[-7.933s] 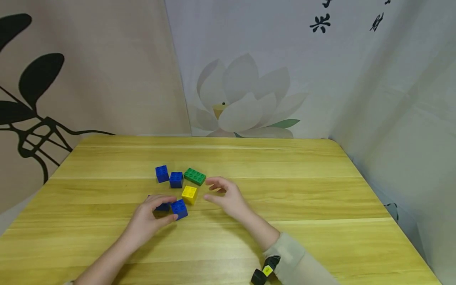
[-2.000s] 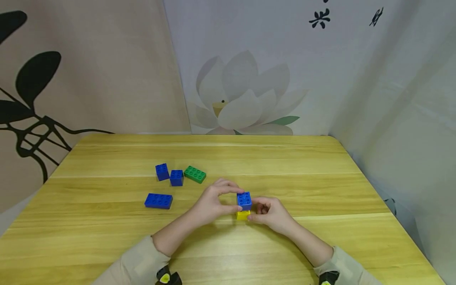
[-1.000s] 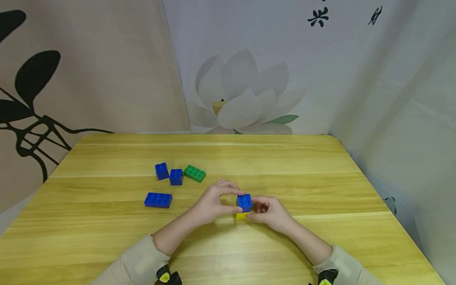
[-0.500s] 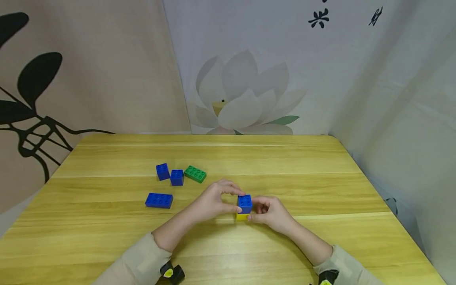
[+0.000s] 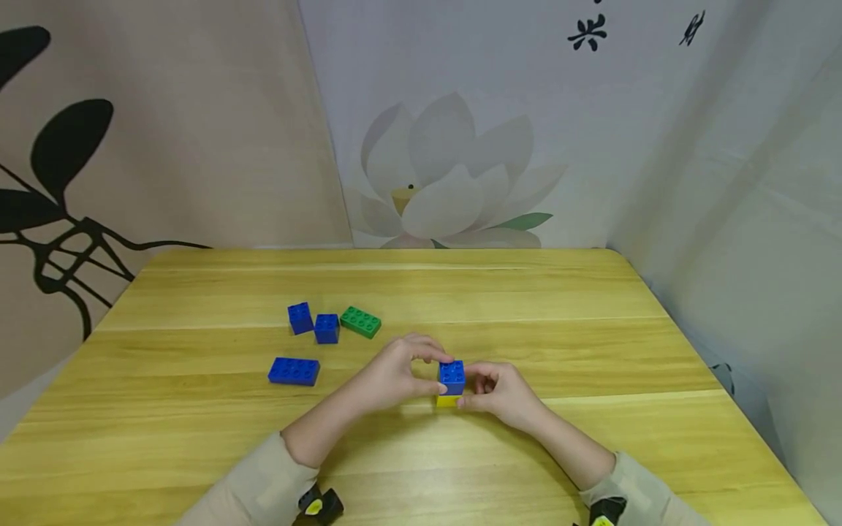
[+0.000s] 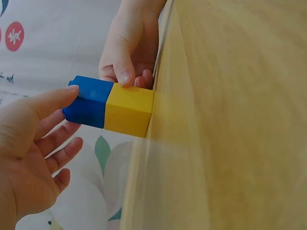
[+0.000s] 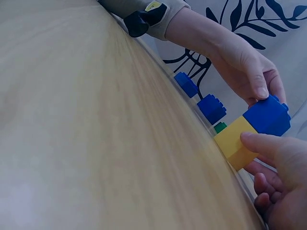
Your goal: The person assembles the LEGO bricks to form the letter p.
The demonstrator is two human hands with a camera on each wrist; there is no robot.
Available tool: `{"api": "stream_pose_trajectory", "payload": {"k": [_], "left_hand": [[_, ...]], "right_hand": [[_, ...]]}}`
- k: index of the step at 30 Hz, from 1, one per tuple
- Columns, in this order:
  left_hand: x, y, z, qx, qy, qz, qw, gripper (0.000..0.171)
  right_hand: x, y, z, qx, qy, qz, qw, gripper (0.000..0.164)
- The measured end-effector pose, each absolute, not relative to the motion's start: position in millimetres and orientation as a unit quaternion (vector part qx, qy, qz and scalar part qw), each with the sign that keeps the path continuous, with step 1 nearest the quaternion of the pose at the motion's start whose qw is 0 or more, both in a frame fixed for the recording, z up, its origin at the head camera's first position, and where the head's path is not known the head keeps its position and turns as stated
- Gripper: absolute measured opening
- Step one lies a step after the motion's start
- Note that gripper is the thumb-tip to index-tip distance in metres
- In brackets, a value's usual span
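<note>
A square blue building brick [image 5: 452, 378] sits squarely on top of a yellow brick [image 5: 449, 401] that stands on the table. My left hand [image 5: 391, 374] pinches the blue brick between thumb and forefinger, its other fingers free in the left wrist view. From the other side, my right hand [image 5: 503, 394] pinches the yellow brick, thumb on its near side. The right wrist view shows blue brick [image 7: 269, 116] and yellow brick [image 7: 236, 142] face to face, with no gap between them.
Two square blue bricks [image 5: 300, 318] [image 5: 327, 329] and a flat green brick [image 5: 359, 321] lie at the back left of the wooden table [image 5: 566, 307]. A long blue brick [image 5: 293, 371] rests nearer, left of my left forearm. A curtain [image 5: 460, 58] hangs behind the table.
Both the yellow brick and the blue one have come from the left group to mid-table. Over the last two seconds the blue brick has sunk lower onto the yellow one.
</note>
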State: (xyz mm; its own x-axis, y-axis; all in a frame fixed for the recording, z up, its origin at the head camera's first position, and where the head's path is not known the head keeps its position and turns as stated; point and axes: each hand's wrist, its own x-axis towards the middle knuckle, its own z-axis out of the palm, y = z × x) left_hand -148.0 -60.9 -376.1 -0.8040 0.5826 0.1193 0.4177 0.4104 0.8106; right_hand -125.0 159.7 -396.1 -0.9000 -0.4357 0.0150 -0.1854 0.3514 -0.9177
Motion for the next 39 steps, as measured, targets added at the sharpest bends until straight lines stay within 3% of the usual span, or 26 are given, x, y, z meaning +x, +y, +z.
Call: {"api": "stream_pose_trajectory", "payload": {"k": [15, 35, 39], "left_hand": [[-151, -61, -380, 0.294, 0.83, 0.463, 0.104, 0.033], [-148, -70, -386, 0.291, 0.821, 0.485, 0.077, 0.042], [-146, -74, -384, 0.284, 0.821, 0.491, 0.07, 0.04]], "right_hand": [[-126, 161, -398, -0.206, 0.805, -0.545, 0.116, 0.034], [-124, 161, -397, -0.196, 0.811, -0.537, 0.121, 0.036], [-130, 164, -413, -0.197, 0.816, -0.531, 0.117, 0.038]]}}
